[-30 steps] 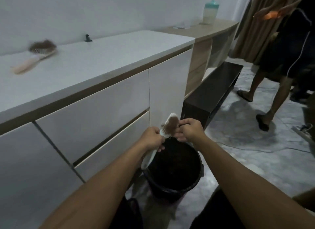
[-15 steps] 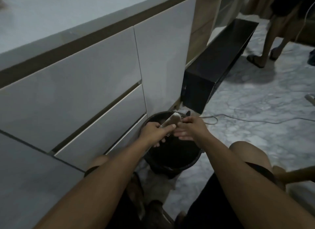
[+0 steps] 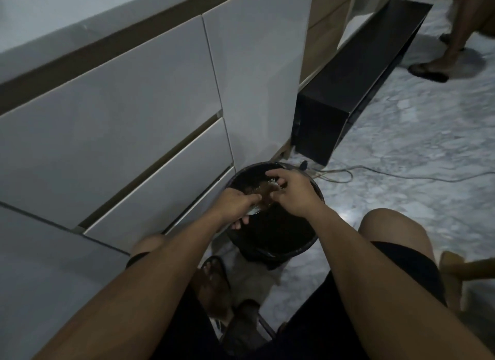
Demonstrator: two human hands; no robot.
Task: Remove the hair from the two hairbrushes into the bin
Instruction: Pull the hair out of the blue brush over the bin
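Looking down from the head view, person crouched, both hands over a black bin (image 3: pixel 302 248) on the marble floor (image 3: pixel 417 134). Left hand (image 3: pixel 235 203) grips the hairbrush (image 3: pixel 256 210) by its handle, fingers curled round it, pale bristles showing just below the knuckles. Brush held above the bin's mouth, roughly level, head pointing toward the right hand. Right hand (image 3: pixel 293 192) at the brush head, fingers bent and pinching into the brown hair (image 3: pixel 263 193) matted on the bristles; index finger sticks out further over the bin's far rim. Exact pinch contact partly hidden by the hand, bit blurry. Hair sits between the two hands, on the brush, directly over the bin opening. Bin inside dark, contents cannot be told. Bin stands just beside the white drawer fronts of the counter (image 3: pixel 139 113), near its corner. Black low bench (image 3: pixel 356 83) runs along the floor behind the bin. Thin cable (image 3: pixel 380 170) trails across the floor beside the bin. Person's bare knees either side, dark shorts, sandalled foot (image 3: pixel 214 282) below the left arm. Another person's leg and sandal (image 3: pixel 431 71) top right, well apart.
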